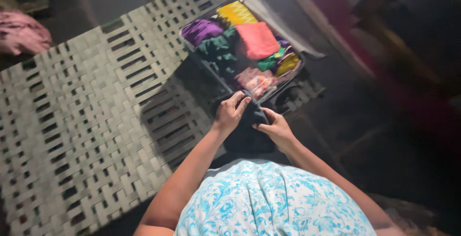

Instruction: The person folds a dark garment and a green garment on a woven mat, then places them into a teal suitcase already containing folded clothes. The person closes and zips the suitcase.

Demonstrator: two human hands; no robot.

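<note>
On a woven white-strap cot (81, 121), beside an open suitcase (192, 39) packed with folded bright cloths, lies a dark folded garment (247, 133). Both hands grip it at the near edge of the cot: left hand (230, 113) curls its fingers over the top fold, right hand (274, 128) pinches its side. A pink cloth bundle (21, 32) sits well apart.

Dark navy cloth (247, 130). Beside cloth: suitcase (283, 84) holding yellow, purple, coral-pink, dark green, floral folded clothes. White woven bed (86, 121). Pink bundle (21, 32) far from cloth. Blue-white floral dress (269, 202).
</note>
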